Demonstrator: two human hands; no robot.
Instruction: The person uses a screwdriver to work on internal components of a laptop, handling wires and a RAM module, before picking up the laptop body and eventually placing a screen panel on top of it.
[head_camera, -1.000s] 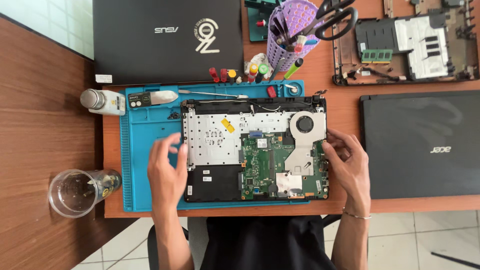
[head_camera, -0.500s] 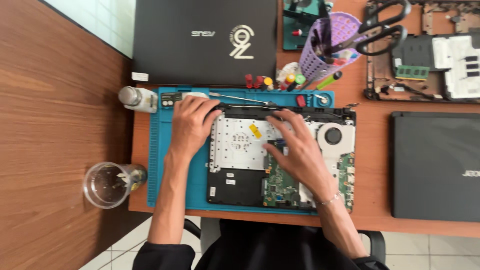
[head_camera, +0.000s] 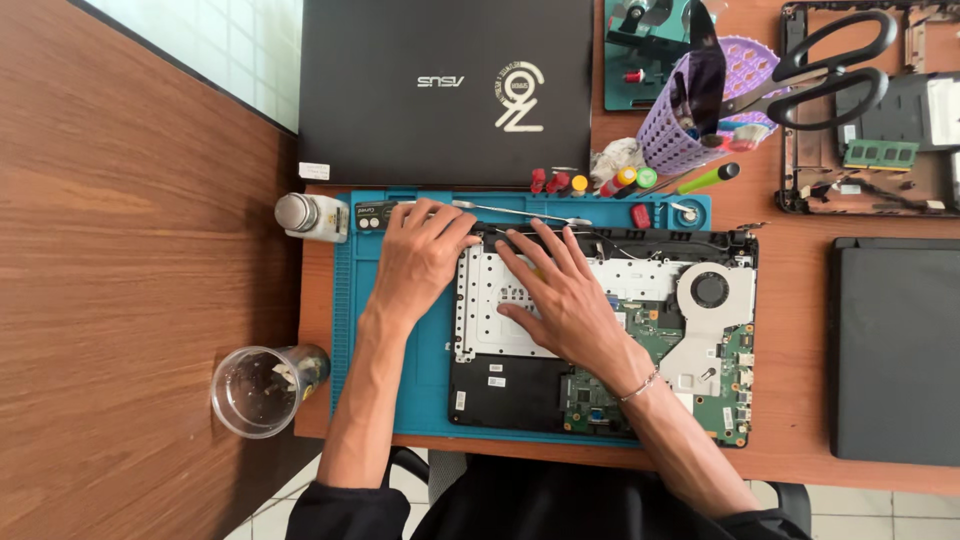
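Note:
An opened laptop base (head_camera: 600, 330) lies on a blue repair mat (head_camera: 360, 330), showing a silver metal plate, a green circuit board and a round fan (head_camera: 710, 290). My left hand (head_camera: 420, 255) rests on the base's upper left corner, fingers curled over the edge by the hinge. My right hand (head_camera: 560, 295) lies flat on the silver plate, fingers spread and pointing toward the upper left corner. Neither hand holds a tool. A thin metal pry tool (head_camera: 520, 212) lies on the mat just above my fingers.
A closed black laptop (head_camera: 445, 90) sits behind the mat. A small bottle (head_camera: 310, 215) and a clear cup (head_camera: 260, 390) stand at the left. A purple tool holder (head_camera: 690, 120), black scissors (head_camera: 830, 70), another stripped chassis (head_camera: 880, 130) and a dark laptop (head_camera: 895, 350) are at the right.
Both hands moved from the base's left and right sides up to its upper left corner. The view shifted so the base sits lower and further right.

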